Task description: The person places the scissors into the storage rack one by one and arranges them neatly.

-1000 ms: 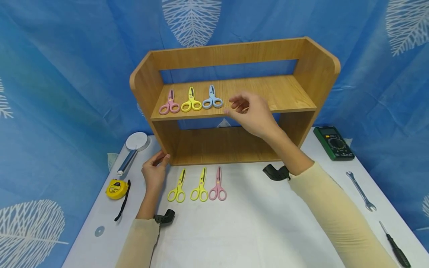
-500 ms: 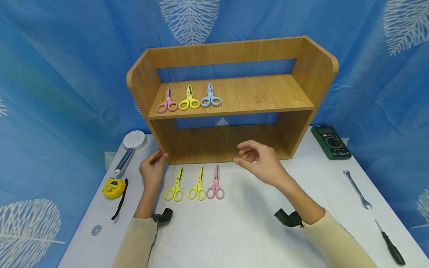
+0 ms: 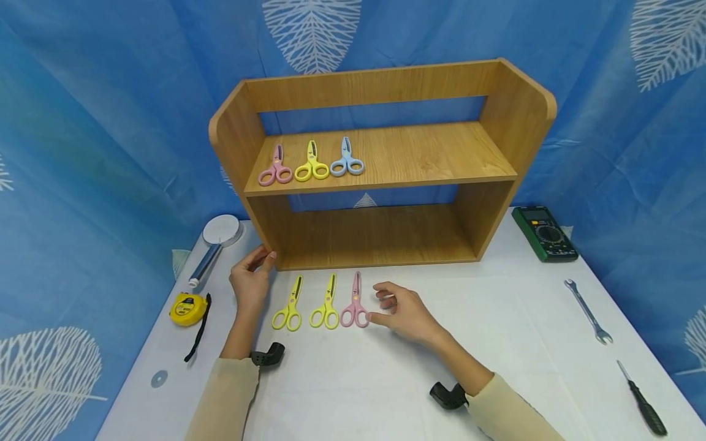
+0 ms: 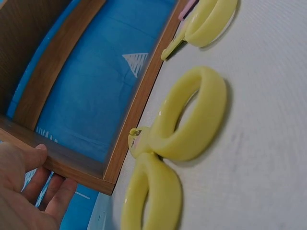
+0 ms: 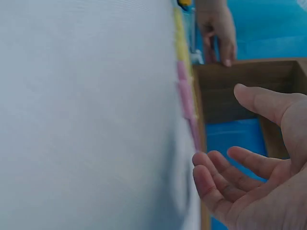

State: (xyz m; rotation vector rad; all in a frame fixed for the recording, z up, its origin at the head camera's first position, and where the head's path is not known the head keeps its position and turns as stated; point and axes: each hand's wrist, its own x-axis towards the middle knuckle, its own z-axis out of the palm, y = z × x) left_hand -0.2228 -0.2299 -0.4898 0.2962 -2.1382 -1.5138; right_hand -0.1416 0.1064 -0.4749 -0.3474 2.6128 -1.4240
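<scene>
Lowered from before the wooden shelf (image 3: pixel 430 153), the nearer right hand (image 3: pixel 408 313) is held with fingers parted and empty, just right of the pink scissors (image 3: pixel 355 300) on the counter (image 3: pixel 353 392), their blades pointed shelfward.

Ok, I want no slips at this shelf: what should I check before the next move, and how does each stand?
1. Light-brown wooden shelf unit steadied: ok, the left hand pinches its lower left edge.
2. Right hand free: ok, it holds nothing.
3. Pink loop-handled scissors gripped: not ok, they lie on the white table beside that hand.
4. Right thumb touching them: cannot tell, it nearly meets a loop.
5. Scissors on the upper board in a row: ok, pink pair, yellow pair, blue pair, left to right.
</scene>
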